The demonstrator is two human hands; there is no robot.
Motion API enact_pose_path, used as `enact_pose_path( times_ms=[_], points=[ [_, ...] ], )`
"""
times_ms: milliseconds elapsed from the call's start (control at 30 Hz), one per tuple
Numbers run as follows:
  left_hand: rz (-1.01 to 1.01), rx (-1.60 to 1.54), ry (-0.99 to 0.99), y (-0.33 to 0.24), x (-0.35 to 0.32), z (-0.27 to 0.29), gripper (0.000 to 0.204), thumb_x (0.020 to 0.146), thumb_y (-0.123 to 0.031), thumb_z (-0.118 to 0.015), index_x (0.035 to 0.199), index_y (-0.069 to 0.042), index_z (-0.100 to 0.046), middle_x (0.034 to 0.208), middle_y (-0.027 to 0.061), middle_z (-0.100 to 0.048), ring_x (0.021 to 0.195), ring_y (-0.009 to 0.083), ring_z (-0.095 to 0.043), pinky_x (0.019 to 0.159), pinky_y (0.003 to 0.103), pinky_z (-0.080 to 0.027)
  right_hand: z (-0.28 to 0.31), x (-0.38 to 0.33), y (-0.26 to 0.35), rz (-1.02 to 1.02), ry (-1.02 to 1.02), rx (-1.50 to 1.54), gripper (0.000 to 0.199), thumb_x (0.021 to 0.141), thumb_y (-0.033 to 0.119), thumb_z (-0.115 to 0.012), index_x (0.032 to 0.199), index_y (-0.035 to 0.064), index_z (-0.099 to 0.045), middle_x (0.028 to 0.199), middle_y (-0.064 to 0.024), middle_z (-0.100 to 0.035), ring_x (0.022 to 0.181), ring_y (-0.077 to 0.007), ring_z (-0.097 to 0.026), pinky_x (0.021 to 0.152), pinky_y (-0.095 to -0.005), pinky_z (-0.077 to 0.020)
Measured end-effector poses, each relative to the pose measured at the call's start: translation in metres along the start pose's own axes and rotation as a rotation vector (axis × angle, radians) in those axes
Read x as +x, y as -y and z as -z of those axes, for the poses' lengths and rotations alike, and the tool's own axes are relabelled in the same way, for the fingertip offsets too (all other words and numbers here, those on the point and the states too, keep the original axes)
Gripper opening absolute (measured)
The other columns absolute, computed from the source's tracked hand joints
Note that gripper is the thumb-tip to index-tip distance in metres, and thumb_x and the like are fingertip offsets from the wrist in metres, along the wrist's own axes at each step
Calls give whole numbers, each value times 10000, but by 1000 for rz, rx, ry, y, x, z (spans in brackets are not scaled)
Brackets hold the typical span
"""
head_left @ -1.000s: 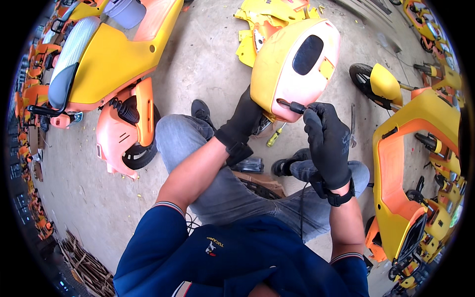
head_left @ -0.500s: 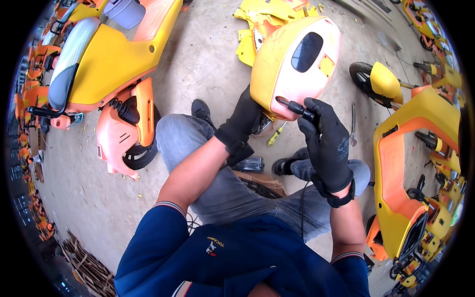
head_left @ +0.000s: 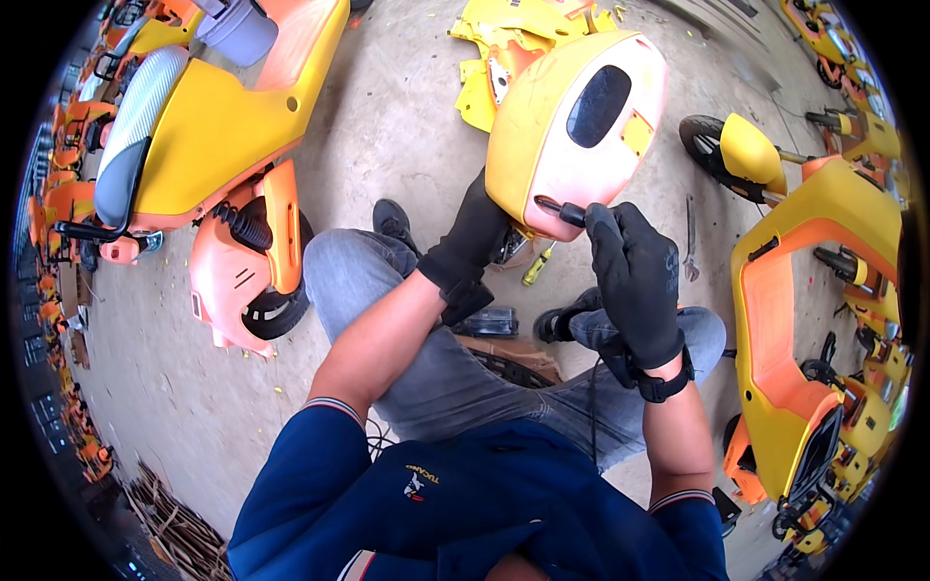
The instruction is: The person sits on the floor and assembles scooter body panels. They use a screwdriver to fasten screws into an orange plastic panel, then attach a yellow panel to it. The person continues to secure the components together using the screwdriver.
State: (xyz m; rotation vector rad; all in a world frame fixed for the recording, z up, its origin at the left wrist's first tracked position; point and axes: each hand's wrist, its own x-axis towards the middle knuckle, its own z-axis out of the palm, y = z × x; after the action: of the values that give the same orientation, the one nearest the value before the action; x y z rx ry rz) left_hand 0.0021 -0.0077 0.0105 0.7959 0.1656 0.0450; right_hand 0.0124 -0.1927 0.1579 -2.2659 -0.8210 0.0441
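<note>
A rounded yellow and pale-pink scooter housing (head_left: 542, 145) with a dark oval window is propped up in front of me. At its lower left edge my gloved left hand (head_left: 473, 237) grips it, with the fingertips hidden behind the shell. My gloved right hand (head_left: 635, 276) is closed around the end of a black-handled screwdriver (head_left: 573, 214). The screwdriver's shaft points left into a recessed slot near the housing's bottom edge; its tip is hidden in there. Under the housing, a yellow-green screwdriver (head_left: 538, 265) lies on the floor.
A wrench (head_left: 690, 237) lies on the floor to the right. Yellow body panels (head_left: 477, 92) are piled behind the housing. Scooter bodies stand at the left (head_left: 228, 107) and the right (head_left: 770, 320). A clear plastic box (head_left: 489, 321) sits between my legs.
My right fingers have closed in over the end of the screwdriver handle, and the hand has turned slightly. My left hand still grips the housing, which has barely moved.
</note>
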Motion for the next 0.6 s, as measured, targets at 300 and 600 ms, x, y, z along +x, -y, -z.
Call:
enact_pose_path(
  times_ms=[300, 600],
  points=[
    [19, -174, 37, 6, 4, 5, 408, 1037, -211, -469, 1376, 16, -463, 1305, 142, -591, 1147, 209, -618, 995, 342, -512, -9, 5, 2, -206, -112, 371, 154, 966, 124, -627, 1049, -4, -611, 742, -66, -657, 611, -102, -597, 575, -265, -471],
    [101, -296, -10, -1, 3, 17, 364, 978, -147, -575, 1298, 15, -510, 1205, 158, -617, 1056, 223, -663, 888, 354, -577, 5, -22, -42, -585, -227, 1053, 161, 998, 155, -575, 1105, 35, -587, 911, -51, -652, 740, -84, -587, 640, -232, -495]
  ],
)
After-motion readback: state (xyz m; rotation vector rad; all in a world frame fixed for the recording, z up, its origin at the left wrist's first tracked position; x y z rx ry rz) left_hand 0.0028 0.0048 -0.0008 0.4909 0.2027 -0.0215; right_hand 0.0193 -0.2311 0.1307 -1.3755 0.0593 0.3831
